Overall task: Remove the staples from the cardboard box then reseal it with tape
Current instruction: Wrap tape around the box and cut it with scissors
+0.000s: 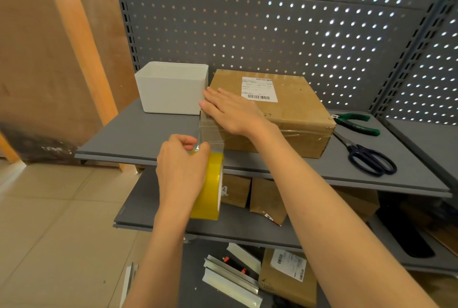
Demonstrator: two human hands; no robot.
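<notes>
Head view, cardboard box [292, 114]: sitting on the upper grey shelf [138, 131], closed, white shipping label [259, 89] facing up, clear tape across its near left corner.
Head view, right hand [230, 112]: flat on the box top at the left corner, fingers straight and pressing down; the grip is open, holding nothing.
Head view, left hand [181, 171]: fingers curled round the yellow tape roll [210, 186], thumb and forefinger pinching the clear strip running up to the box's left front edge.
Head view, tape roll: held in front of the shelf edge, just below the box corner.
Head view, neighbours: white container [171, 89] touching the box's left side; green-handled pliers [357, 123] and dark scissors [369, 156] on the shelf to the right.
</notes>
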